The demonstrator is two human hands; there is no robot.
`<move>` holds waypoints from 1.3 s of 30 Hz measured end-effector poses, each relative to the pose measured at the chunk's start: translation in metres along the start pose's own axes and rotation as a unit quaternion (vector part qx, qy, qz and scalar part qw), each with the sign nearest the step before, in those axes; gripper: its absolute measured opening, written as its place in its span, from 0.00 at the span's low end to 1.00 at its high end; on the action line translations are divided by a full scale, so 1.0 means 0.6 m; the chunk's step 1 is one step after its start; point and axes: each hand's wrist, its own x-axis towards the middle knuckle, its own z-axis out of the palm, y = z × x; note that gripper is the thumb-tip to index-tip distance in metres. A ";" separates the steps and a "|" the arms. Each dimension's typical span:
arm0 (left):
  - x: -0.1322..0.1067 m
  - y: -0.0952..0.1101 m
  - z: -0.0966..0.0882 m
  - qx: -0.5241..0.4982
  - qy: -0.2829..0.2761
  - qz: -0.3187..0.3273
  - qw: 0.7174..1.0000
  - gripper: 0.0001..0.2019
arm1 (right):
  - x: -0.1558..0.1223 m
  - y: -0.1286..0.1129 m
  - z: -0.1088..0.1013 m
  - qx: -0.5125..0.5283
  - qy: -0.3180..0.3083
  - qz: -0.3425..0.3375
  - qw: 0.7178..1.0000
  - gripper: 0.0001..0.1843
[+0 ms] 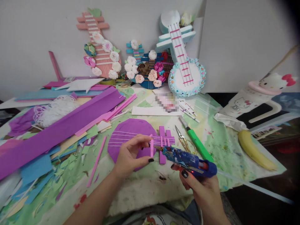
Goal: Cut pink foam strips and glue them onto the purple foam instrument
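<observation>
Between thumb and fingers my left hand (131, 153) pinches a short pink strip (152, 148), held above a purple paper lute (131, 128). White strings run along the lute's round body and neck, and purple crosspieces (162, 131) sit across the neck. My right hand (203, 190) is wrapped round a blue glue gun (187, 159), stained with paint or glue. Its nozzle points left, close to the pink strip; whether they touch I cannot tell. A clear glue stick (255, 187) sticks out behind the gun.
Gold-handled scissors (184, 140) and a green utility knife (199, 145) lie beyond the glue gun. A banana (255, 151) and a white cup (246, 98) are on the right. Paper scraps, a long purple strip (58, 125) and white string (56, 111) cover the left. Decorated lutes (187, 75) lean at the back.
</observation>
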 end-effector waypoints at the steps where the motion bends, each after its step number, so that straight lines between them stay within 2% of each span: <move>1: 0.001 0.001 0.001 -0.002 0.003 0.001 1.000 0.21 | -0.002 0.000 0.000 -0.009 0.003 -0.003 1.000 0.10; 4: 0.001 0.004 0.003 -0.005 0.010 0.005 1.000 0.22 | -0.005 0.005 -0.005 -0.044 0.015 -0.019 0.999 0.09; 9: 0.002 0.000 0.002 -0.010 0.005 0.015 1.000 0.21 | -0.008 0.012 -0.016 -0.029 -0.026 0.003 0.999 0.08; 22: 0.002 -0.001 0.002 -0.030 -0.004 0.006 1.000 0.22 | -0.014 0.021 -0.024 -0.016 -0.001 0.000 1.000 0.08; 30: -0.003 -0.006 0.001 -0.031 -0.024 0.003 0.999 0.22 | -0.015 0.035 -0.028 0.041 0.019 0.015 0.999 0.12; 39: -0.006 -0.004 0.002 -0.038 -0.047 -0.004 0.998 0.22 | -0.005 0.019 -0.021 -0.029 0.041 -0.014 0.999 0.07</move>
